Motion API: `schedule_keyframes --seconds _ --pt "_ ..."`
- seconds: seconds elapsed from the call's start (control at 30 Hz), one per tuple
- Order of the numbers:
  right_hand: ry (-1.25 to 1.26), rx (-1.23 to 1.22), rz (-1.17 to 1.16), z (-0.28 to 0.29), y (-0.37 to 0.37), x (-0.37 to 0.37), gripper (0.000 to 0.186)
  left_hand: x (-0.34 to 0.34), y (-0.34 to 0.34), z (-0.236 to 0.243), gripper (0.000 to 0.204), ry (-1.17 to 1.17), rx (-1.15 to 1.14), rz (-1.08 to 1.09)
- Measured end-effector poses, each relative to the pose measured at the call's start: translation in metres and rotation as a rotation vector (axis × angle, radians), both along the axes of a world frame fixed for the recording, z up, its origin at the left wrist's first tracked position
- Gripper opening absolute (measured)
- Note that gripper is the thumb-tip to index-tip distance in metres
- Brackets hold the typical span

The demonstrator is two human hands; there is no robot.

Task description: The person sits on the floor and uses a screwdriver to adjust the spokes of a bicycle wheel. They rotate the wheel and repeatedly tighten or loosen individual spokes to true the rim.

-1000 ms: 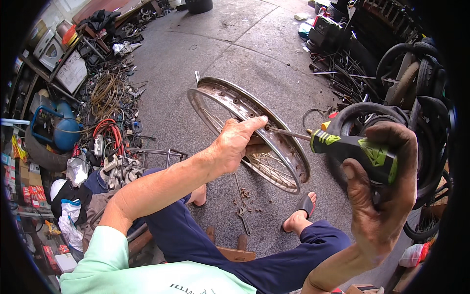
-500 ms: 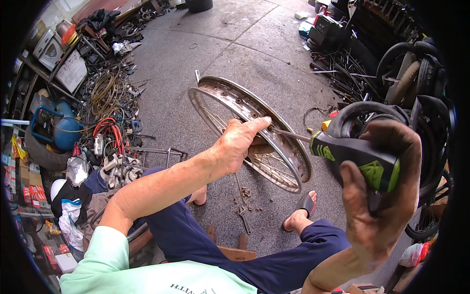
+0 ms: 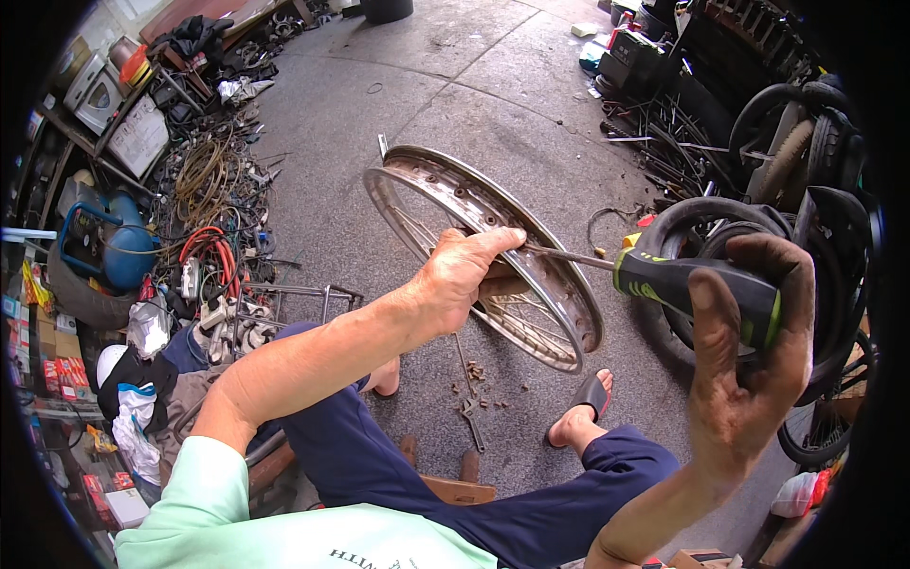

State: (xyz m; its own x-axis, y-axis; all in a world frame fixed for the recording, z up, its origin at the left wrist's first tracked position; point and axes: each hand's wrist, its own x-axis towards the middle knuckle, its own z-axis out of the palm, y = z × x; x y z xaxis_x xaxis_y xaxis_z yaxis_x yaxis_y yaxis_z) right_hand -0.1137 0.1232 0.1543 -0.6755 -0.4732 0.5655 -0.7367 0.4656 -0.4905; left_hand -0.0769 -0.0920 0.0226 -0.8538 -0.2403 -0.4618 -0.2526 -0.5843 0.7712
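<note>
A metal spoked wheel rim (image 3: 559, 277) without a tyre hangs tilted over the floor. My left hand (image 3: 453, 283) grips its near side, with the forefinger stretched along the rim's outer face. By that fingertip, the shaft tip of a black and green screwdriver (image 3: 697, 283) meets the rim; the finger and rim edge partly hide the exact contact. My right hand (image 3: 744, 403) is curled round the back of the screwdriver's thick handle, thumb on the near side and fingers over the end. Several small brownish metal pieces (image 3: 477, 373) lie on the floor below, beside a metal tool (image 3: 474, 427).
On the left are a heap of cables (image 3: 213, 180), a blue tank (image 3: 128, 242) and a metal frame (image 3: 322, 302). Black tyres (image 3: 706, 213) and metal rods stand at right. Under me is a low wooden stool (image 3: 460, 490). My sandalled foot (image 3: 580, 417) is below the rim.
My right hand has shifted a little, with the fingers and thumb placed differently on the handle. The screwdriver handle has turned and levelled slightly. My left hand and the rim are almost unmoved.
</note>
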Motion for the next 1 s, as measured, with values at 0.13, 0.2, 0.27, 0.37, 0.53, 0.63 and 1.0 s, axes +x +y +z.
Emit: schedule_keyframes --seconds 0.13,0.2,0.27,0.37,0.53,0.63,1.0 --pt "-0.061 -0.032 0.133 0.004 -0.005 0.005 0.032 0.003 -0.004 -0.002 0.012 0.012 0.011 0.010" --pt "-0.069 0.002 0.283 0.010 -0.001 0.003 0.030 0.001 -0.004 -0.001 0.012 0.015 0.019 0.016" --pt "-0.059 0.081 0.338 0.015 0.003 0.001 0.031 0.001 -0.006 -0.005 0.013 0.012 0.025 0.011" --pt "-0.066 0.000 0.330 0.012 0.005 -0.002 0.029 -0.008 0.005 -0.006 0.014 0.057 0.056 -0.034" --pt "-0.210 -0.629 0.451 -0.018 -0.052 0.019 0.028 0.003 -0.016 -0.045 0.019 0.077 0.068 0.070" --pt "-0.181 -0.826 0.380 -0.021 -0.063 0.023 0.028 -0.006 0.000 -0.055 0.019 0.082 0.070 -0.005" --pt "-0.689 -0.485 0.899 -0.003 -0.017 -0.050 0.028 -0.001 0.021 -0.011 0.024 0.219 0.020 -0.059"
